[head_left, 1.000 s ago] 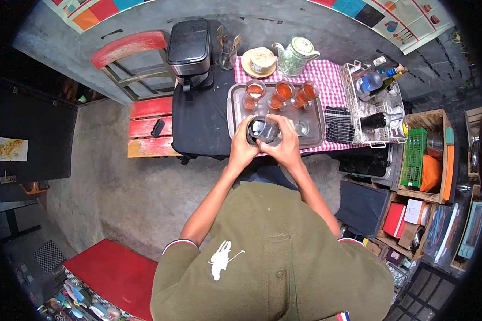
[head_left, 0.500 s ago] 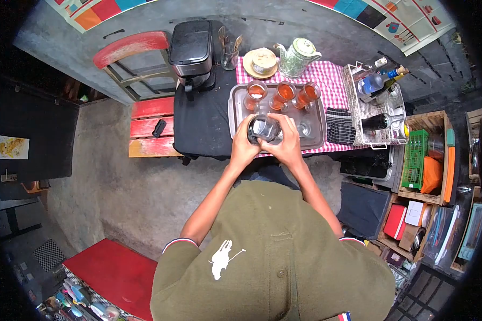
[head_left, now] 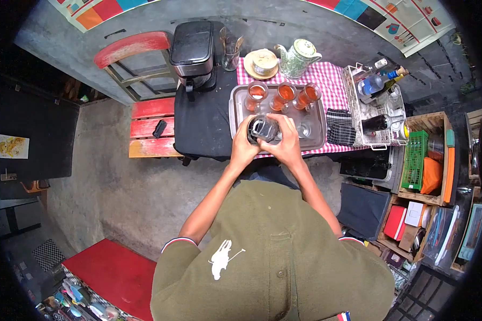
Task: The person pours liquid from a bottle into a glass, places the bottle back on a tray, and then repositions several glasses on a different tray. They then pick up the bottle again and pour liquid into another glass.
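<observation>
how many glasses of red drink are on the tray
3, on the far side of the tray: left glass, middle glass, right glass. The left hand and right hand hide part of the tray, so another could be hidden.

Glasses (head_left: 286, 93) on tray (head_left: 236, 120) — teapot (head_left: 296, 62) behind, cloth (head_left: 340, 127) right.

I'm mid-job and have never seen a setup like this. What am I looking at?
No robot here: one camera on a person's head looks forward and down at two bare hands. The left hand and right hand together hold a glassy vessel; its exact kind is unclear. Beyond them, a tray carries three glasses of reddish drink. Around it on the table are a folded cloth, a teapot, a cup and a wire rack of bottles.
</observation>
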Tool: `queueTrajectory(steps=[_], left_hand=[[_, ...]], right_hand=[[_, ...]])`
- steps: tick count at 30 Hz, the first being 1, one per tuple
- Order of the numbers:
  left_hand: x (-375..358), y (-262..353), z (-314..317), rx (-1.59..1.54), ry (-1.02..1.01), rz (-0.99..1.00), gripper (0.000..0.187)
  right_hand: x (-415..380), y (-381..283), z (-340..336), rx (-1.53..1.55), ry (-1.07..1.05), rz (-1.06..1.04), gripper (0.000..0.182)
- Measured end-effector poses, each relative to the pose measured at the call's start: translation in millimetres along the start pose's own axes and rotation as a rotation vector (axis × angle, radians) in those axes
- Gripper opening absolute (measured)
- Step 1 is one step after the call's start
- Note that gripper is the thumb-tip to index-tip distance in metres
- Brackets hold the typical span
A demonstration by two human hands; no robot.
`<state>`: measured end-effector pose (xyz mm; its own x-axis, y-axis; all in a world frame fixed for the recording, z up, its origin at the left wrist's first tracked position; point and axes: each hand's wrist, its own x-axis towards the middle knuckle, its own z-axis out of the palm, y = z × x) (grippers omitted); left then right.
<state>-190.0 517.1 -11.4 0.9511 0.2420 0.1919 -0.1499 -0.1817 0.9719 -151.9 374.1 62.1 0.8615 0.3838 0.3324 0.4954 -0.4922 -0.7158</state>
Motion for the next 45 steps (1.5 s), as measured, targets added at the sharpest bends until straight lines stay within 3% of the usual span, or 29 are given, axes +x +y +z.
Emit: queueTrajectory(steps=[45], left_hand=[[-7.6,2.4,6.6,0.012,0.009,0.032,0.075]], right_hand=[[-2.5,4.0,-8.9,-0.034,-0.054,-0.012,0.060]])
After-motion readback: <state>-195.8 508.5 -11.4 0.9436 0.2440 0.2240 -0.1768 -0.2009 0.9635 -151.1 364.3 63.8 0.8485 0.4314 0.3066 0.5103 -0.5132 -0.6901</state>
